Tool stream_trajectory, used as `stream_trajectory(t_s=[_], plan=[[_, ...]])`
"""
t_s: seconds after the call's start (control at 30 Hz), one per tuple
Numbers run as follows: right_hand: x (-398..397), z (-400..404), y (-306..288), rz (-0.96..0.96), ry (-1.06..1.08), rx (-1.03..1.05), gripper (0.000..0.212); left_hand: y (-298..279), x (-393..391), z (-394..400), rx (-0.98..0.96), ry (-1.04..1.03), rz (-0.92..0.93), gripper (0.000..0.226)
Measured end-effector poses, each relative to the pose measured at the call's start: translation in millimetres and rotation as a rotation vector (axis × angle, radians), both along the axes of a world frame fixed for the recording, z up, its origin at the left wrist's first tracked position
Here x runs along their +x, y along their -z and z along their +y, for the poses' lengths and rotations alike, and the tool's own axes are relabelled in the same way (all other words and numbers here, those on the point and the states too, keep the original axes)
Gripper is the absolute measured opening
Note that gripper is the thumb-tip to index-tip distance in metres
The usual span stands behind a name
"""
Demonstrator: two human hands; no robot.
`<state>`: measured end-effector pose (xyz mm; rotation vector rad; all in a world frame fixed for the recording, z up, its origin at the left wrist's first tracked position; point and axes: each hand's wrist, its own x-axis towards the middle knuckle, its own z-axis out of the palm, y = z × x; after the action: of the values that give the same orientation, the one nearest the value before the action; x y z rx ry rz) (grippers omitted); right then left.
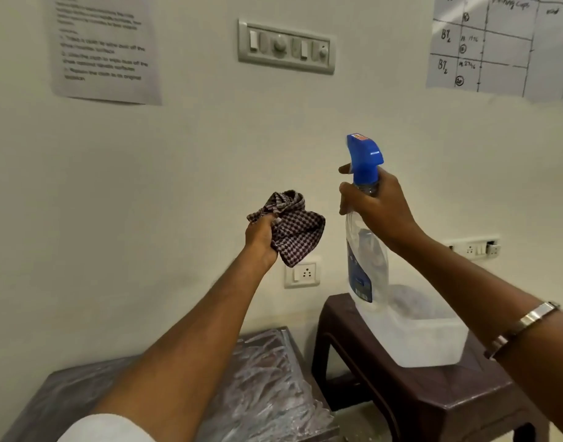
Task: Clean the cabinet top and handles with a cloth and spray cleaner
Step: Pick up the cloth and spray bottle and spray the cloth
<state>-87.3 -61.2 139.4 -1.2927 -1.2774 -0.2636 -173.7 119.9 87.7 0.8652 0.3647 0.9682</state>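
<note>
My left hand (261,239) is raised in front of the wall, closed around a bunched checked cloth (292,228) in brown and white. To its right my right hand (374,205) grips the neck of a clear spray bottle (364,266) with a blue trigger head (364,156); the nozzle points left, toward the cloth, with a finger on the trigger. The bottle hangs upright in the air. Below my left arm lies the cabinet top (267,378), dark and covered in crinkled clear plastic wrap. No cabinet handles are visible.
A dark brown plastic stool (433,400) stands right of the cabinet, carrying a translucent white tub (430,342). The cream wall holds a switch panel (286,47), a socket (302,274), another socket strip (474,248) and two taped paper sheets.
</note>
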Motion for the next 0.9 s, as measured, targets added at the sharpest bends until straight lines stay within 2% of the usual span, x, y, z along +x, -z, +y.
stream_trajectory(t_s=[0.1,0.2,0.3,0.37,0.47,0.53,0.63,0.67,0.73,0.77,0.9], plan=[[-18.1,11.2,9.3,0.027,-0.070,-0.040,0.027,-1.9,-22.4,4.1,-0.002,0.054,-0.046,0.012],[-31.8,23.2,23.5,0.049,-0.105,-0.087,0.026,0.2,-42.7,8.6,0.006,0.069,-0.192,0.030],[-42.6,34.0,34.2,0.052,-0.114,-0.131,0.026,6.3,-62.1,10.8,-0.060,0.014,-0.293,0.036],[-48.5,38.8,38.6,0.046,-0.135,-0.166,0.026,12.9,-69.9,18.6,-0.147,-0.043,-0.290,0.050],[-59.1,45.5,43.7,0.042,-0.191,-0.223,0.024,20.3,-84.6,29.7,-0.185,-0.063,-0.285,0.057],[-66.3,50.3,46.8,0.038,-0.208,-0.251,0.023,23.2,-96.9,34.0,-0.163,-0.045,-0.268,0.052],[-76.5,58.7,52.3,0.037,-0.239,-0.295,0.023,28.0,-114.8,37.1,-0.089,-0.015,-0.228,0.025],[-79.8,61.3,54.5,0.039,-0.248,-0.306,0.024,30.7,-120.1,38.1,-0.063,-0.005,-0.215,0.026],[-85.8,65.4,58.8,0.044,-0.269,-0.323,0.026,37.1,-129.8,41.4,0.000,0.029,-0.139,0.043],[-89.1,67.5,60.4,0.044,-0.278,-0.330,0.027,39.5,-136.1,39.4,0.023,0.039,-0.123,0.041],[-100.2,76.3,66.0,0.036,-0.287,-0.369,0.024,54.4,-152.4,43.0,-0.023,0.077,-0.162,0.056]])
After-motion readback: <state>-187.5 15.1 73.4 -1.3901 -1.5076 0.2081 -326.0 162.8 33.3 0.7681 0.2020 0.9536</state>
